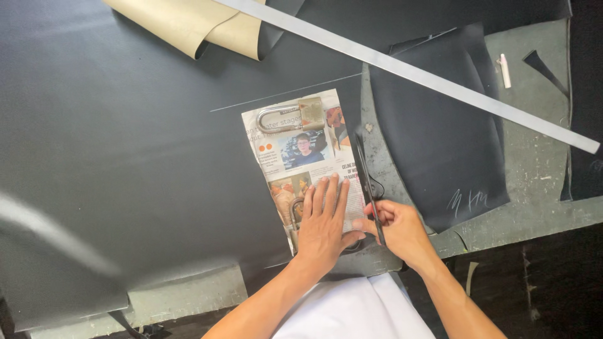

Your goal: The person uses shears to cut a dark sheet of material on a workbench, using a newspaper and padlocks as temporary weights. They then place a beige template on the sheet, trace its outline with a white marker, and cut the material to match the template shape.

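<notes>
Your left hand (323, 220) lies open and flat on the newspaper pattern (304, 160), pinning it to the black sheet (125, 157) on the desk (534, 163). Your right hand (399, 229) grips the scissors (367, 182), blades along the pattern's right edge. The other edges look uncut.

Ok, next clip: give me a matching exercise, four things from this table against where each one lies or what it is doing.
Things:
1. padlock
2. left hand
3. right hand
4. long metal ruler

Places or states:
A. lies slanted across the far side of the table, over the dark sheets
B. pressed flat on the near end of the newspaper template
C. rests on the far end of the newspaper template
D. holds the scissors along the template's right edge

Pairs: 1-C, 2-B, 3-D, 4-A
</notes>
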